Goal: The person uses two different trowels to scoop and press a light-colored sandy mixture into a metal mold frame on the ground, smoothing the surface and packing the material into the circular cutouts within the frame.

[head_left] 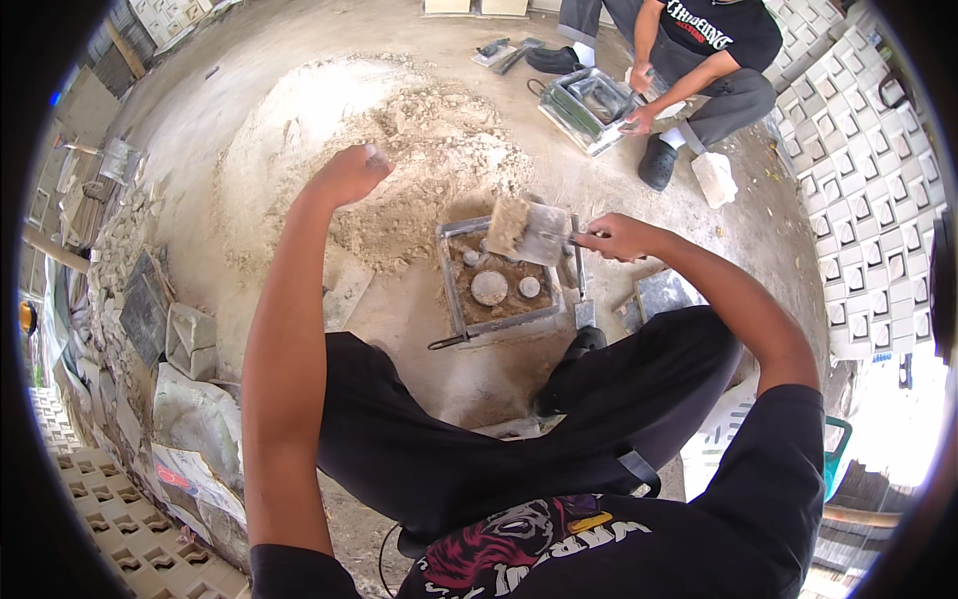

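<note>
My right hand (pixel 621 238) grips the handle of a flat, wide-bladed trowel (pixel 547 238). Damp-looking sand (pixel 508 228) sits on the blade's left end. Beneath the trowel, partly covered by it, lies a rectangular moulding frame (pixel 448 285) with a handle at its near left corner. Brown sand fills the frame around a large pale disc (pixel 489 289), a smaller disc (pixel 529 288) and other small round pieces. Above the pale sand heap, my left hand (pixel 349 178) is closed, its fingertips dusty; whatever it may hold is hidden.
Beyond the frame spreads a large sand heap (pixel 329 120). A narrow metal tool (pixel 584 299) lies along the frame's right side. At the upper right, a seated person handles another frame (pixel 579 125). Patterned blocks (pixel 838 180) are stacked on the right; slabs (pixel 150 299) lie left.
</note>
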Demonstrator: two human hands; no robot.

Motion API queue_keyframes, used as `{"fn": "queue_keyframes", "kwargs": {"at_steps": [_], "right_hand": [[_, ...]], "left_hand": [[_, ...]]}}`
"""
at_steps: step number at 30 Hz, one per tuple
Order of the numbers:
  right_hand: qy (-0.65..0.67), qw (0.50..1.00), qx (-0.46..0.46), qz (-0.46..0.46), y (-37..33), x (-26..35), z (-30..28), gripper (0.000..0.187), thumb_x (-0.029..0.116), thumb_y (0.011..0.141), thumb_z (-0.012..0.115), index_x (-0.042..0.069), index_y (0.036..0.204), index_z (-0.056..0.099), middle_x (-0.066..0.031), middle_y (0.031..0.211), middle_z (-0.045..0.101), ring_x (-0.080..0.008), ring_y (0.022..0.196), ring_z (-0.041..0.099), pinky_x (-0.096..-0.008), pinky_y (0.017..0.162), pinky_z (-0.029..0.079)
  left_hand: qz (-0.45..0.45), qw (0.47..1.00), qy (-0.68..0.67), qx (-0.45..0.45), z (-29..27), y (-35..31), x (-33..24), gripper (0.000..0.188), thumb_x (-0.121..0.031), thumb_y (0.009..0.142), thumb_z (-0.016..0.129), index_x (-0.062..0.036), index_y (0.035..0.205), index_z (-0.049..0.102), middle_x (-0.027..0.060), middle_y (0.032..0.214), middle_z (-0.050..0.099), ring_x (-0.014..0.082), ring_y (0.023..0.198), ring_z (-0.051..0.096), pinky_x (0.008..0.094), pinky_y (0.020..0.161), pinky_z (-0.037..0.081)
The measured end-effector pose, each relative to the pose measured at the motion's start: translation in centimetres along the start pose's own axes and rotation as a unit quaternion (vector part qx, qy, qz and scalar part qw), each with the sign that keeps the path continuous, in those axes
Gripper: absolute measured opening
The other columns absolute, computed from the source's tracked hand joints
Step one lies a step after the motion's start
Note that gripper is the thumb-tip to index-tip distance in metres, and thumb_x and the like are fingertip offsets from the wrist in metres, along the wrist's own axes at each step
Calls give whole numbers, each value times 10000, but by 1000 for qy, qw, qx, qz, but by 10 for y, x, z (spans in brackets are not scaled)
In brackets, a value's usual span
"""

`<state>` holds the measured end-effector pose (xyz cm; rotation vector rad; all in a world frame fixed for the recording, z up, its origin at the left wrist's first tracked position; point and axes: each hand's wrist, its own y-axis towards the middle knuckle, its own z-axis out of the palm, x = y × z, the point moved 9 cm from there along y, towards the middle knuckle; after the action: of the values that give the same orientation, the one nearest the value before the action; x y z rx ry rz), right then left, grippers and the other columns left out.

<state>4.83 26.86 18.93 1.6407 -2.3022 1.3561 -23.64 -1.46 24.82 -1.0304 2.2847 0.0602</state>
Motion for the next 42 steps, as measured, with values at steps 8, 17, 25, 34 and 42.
{"fn": "queue_keyframes", "kwargs": {"at_steps": [8, 17, 25, 34, 42], "right_hand": [[-235, 967, -42, -86, -8, -67, 11, 611, 542, 934, 491, -29, 777, 637, -152, 592, 597, -276, 486, 590, -389, 511, 491], [-279, 955, 28, 97, 5, 13, 1, 509, 423, 926, 540, -60, 824, 668, -252, 821, 671, -369, 803, 668, -447, 719, 532], [-309, 948, -48, 58, 14, 37, 14, 395, 330, 931, 547, -43, 937, 677, -232, 943, 680, -393, 885, 662, -469, 765, 530], [-189, 974, -122, 31, 19, 91, 12, 318, 218, 928, 518, -59, 917, 675, -277, 915, 663, -384, 877, 671, -443, 774, 541], [224, 966, -123, -35, 141, 164, 113, 567, 386, 976, 449, -114, 760, 608, -216, 603, 627, -279, 474, 618, -410, 503, 524]], "left_hand": [[-5, 1000, 10, 10, 9, 4, -21, 358, -341, 929, 545, -74, 1151, 628, 124, 1130, 658, 241, 1045, 615, 368, 885, 476], [-9, 999, 16, 43, 13, 2, -24, 398, -385, 935, 551, -86, 1191, 612, 126, 1160, 643, 242, 1087, 598, 375, 919, 470], [-39, 997, 1, 67, 20, -10, -16, 396, -386, 930, 556, -81, 1174, 618, 128, 1131, 649, 237, 1057, 605, 359, 899, 473], [18, 998, 49, 25, -10, -22, -18, 419, -397, 938, 542, -56, 1169, 621, 151, 1158, 655, 287, 1053, 631, 398, 903, 489], [-52, 998, 32, 30, -8, -18, 13, 420, -393, 937, 541, -84, 1212, 609, 144, 1230, 626, 266, 1149, 591, 396, 967, 460]]}}
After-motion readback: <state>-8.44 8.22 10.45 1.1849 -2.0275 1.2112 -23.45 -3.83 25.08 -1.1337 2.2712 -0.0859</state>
